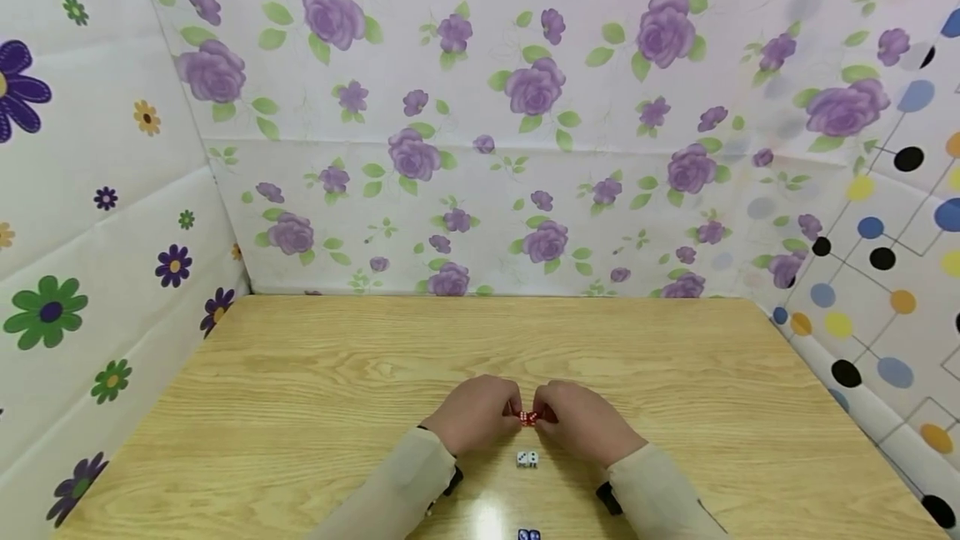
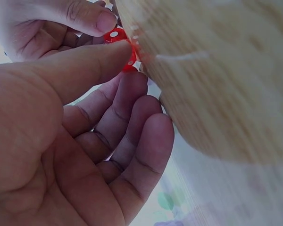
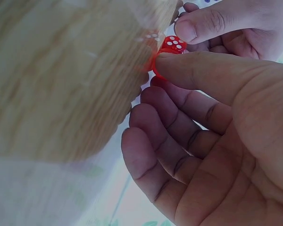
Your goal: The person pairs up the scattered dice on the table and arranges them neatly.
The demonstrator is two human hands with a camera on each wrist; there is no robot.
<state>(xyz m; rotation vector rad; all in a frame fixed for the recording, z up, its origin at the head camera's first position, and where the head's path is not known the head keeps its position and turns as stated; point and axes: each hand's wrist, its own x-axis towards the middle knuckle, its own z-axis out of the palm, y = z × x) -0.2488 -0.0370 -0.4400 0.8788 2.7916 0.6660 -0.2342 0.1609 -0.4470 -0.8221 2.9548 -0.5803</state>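
Two red dice with white pips sit side by side on the wooden table (image 1: 360,407), in the gap between the hands. My left hand (image 1: 480,413) pinches the left red die (image 1: 523,418) between thumb and fingers. From the other side my right hand (image 1: 581,419) pinches the right red die (image 1: 533,418) the same way. In the right wrist view a red die (image 3: 174,43) shows its white pips past the right thumb. The left wrist view shows red die (image 2: 115,34) surfaces between both thumbs, partly covered by the left thumb.
Nearer the body, a pair of white dice (image 1: 527,459) stands between the forearms. Two dark blue dice (image 1: 528,534) lie at the bottom edge of the head view. A flowered cloth (image 1: 480,190) hangs behind the table, with patterned cloths at both sides.
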